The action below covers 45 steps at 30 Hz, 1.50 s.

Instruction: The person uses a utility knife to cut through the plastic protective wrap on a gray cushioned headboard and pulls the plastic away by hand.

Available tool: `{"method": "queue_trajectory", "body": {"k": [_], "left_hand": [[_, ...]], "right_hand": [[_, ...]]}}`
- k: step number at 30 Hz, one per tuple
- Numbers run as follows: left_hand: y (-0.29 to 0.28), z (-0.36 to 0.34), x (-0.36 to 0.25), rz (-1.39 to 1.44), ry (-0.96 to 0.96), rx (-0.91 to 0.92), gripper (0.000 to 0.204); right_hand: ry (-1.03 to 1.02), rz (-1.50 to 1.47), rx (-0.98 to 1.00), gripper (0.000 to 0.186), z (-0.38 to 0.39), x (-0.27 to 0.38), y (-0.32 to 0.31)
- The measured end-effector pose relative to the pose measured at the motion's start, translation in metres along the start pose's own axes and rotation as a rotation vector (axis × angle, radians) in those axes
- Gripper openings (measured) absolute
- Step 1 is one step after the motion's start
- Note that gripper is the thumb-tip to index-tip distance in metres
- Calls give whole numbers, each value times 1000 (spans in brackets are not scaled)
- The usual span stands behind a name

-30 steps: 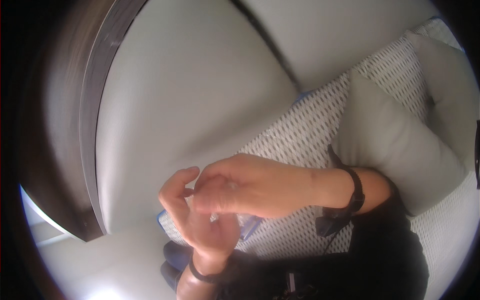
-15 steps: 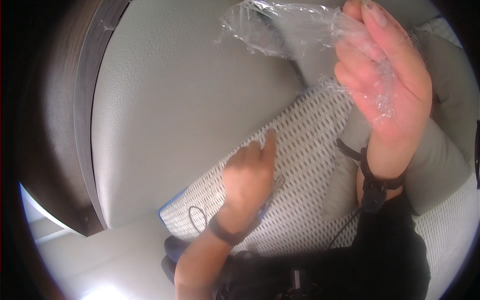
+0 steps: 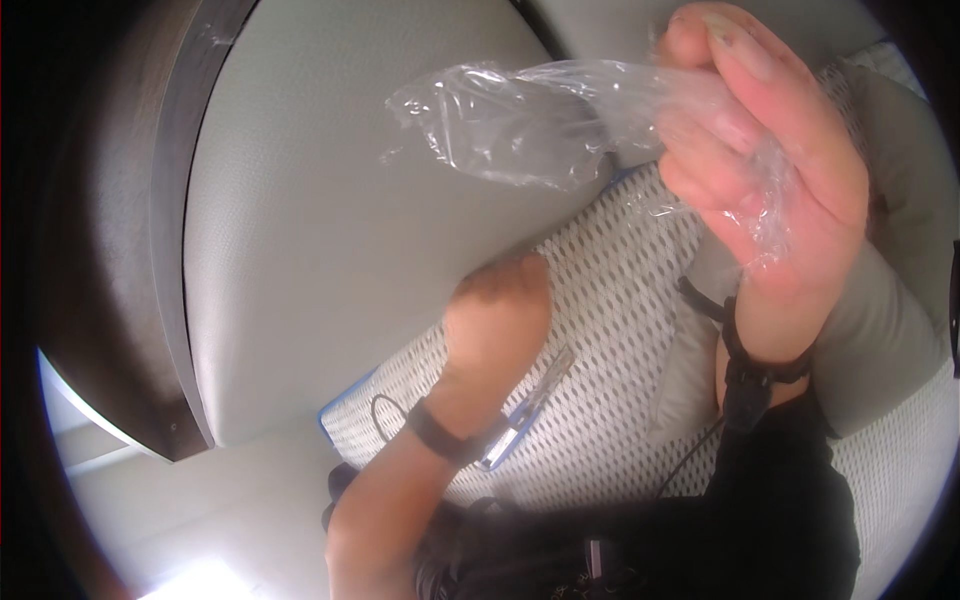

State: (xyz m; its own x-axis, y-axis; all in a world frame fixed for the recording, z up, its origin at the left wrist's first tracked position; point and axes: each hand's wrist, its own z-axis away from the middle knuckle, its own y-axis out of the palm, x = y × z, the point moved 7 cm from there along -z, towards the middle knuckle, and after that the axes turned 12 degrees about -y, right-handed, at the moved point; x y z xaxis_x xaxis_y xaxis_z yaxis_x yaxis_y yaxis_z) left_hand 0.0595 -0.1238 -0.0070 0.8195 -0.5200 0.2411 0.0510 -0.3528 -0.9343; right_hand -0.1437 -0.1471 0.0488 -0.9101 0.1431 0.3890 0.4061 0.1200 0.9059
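Note:
High on the right, my right hand (image 3: 765,150) is closed, palm toward me, on a crumpled sheet of clear plastic film (image 3: 520,130). Thumb and bent fingers grip the film; part of it drapes over the palm, and its loose end hangs out to the left. My left hand (image 3: 500,315) is lower, over the edge of the patterned seat cover (image 3: 600,320), back of the hand up. Its fingers are blurred and point away, mostly out of sight. Beside the left wrist a slim clear-and-blue object (image 3: 525,415) lies on the cover, partly hidden by the wrist.
A grey leather-like backrest (image 3: 330,220) rises behind the seat, with a dark wooden panel (image 3: 110,230) to its left. Grey cushions (image 3: 880,330) lie at the right. A thin dark cable (image 3: 690,460) runs along the cover near my black clothing.
The film's loose end has swung down and left while my right hand stays nearly in place. My left hand's extended index finger has folded out of sight, uncovering more of the slim object.

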Motion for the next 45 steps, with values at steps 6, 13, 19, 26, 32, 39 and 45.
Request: {"method": "queue_trajectory", "body": {"k": [6,13,19,26,32,39,45], "left_hand": [[-50,27,37,166,-126,13,12],[-68,100,61,287,-236,245,14],[-58,173,57,391,-273,480,16],[-40,184,42,654,-311,404,39],[-78,245,103,602,-376,461,38],[-215,415,249,590,-977,258,42],[-272,562,281,619,-1497,-120,33]], "right_hand": [[-64,129,270,26,-2,0,18],[-144,1051,366,11,15,-23,36],[-56,1386,650,9,16,-79,39],[309,1521,942,14,28,-179,7],[32,1493,864,10,26,-194,-40],[-343,1899,702,18,26,-222,-110],[123,2648,842,34,-10,-236,-206]]}}
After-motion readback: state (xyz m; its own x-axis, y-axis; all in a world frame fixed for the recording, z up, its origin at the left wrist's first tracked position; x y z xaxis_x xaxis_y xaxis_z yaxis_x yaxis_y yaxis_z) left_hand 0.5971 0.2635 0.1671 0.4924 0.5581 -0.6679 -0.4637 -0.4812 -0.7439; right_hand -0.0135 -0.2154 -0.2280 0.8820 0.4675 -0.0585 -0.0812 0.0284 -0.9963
